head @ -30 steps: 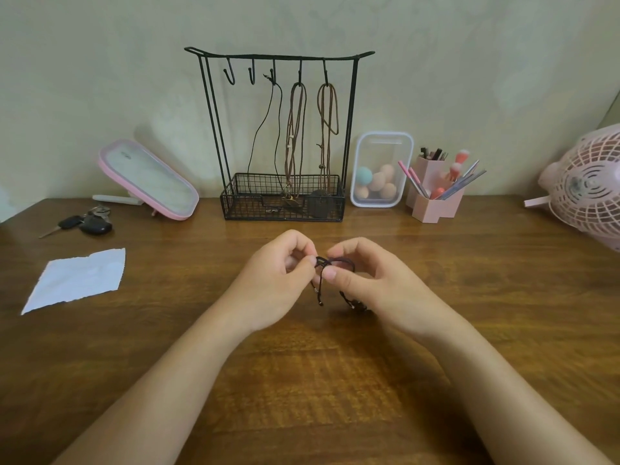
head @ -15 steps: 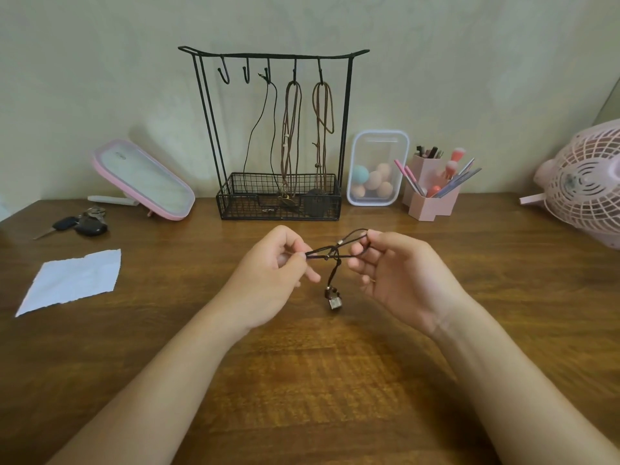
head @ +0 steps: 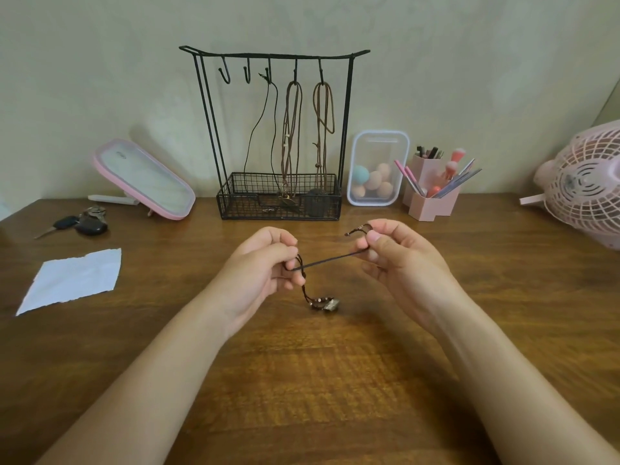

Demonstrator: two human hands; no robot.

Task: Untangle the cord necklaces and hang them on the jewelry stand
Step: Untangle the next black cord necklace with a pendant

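Now the dark cord necklace [head: 323, 261] is drawn out taut between the hands, where a second ago it was bunched — the tangle looks nearly undone. Left hand [head: 265, 266] pinches the knotted end; right hand [head: 391, 251] pinches the other. Pendant [head: 325, 304] rests on the table [head: 302, 380]. Jewelry stand [head: 275, 135] waits at twelve o'clock — two hooks free.

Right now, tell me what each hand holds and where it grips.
Both pinch one dark cord necklace: left hand near the pendant end, right hand near the cord's free end.
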